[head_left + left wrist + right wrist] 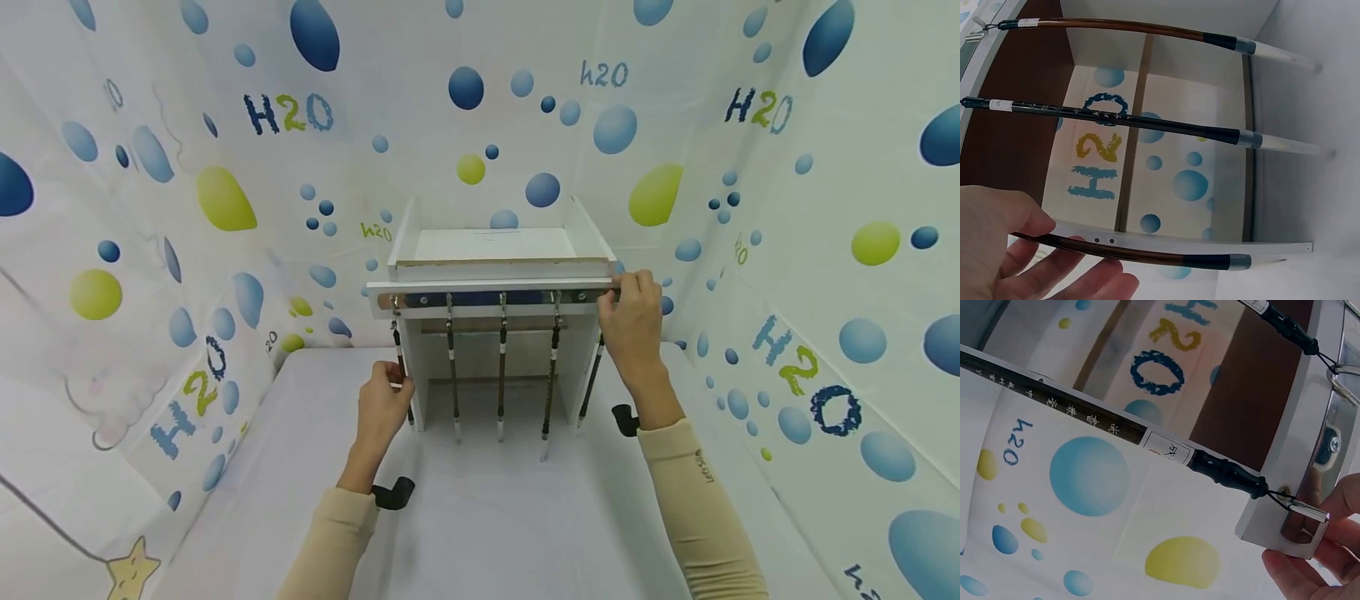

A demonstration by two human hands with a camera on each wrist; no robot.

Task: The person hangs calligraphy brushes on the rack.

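Note:
Several calligraphy brushes hang tips down by cord loops from hooks on a metal strip along the front rail (480, 312) of a white stand. At the left end, my left hand (381, 404) pinches the outermost brush (1129, 252) by its brown handle, thumb on one side and fingers on the other. My right hand (633, 325) grips the rail's right end, beside a metal hook (1310, 510). From that hook hangs a dark brush (1129, 428) with printed characters. In the head view, the right hand covers this brush's top.
An open tray-like top (495, 243) crowns the stand, whose side panels reach the white tabletop (480, 517). Behind and to both sides stand sheets (420, 108) printed with bubbles and H2O lettering. Black wrist mounts (393, 493) stick out beside the sleeves.

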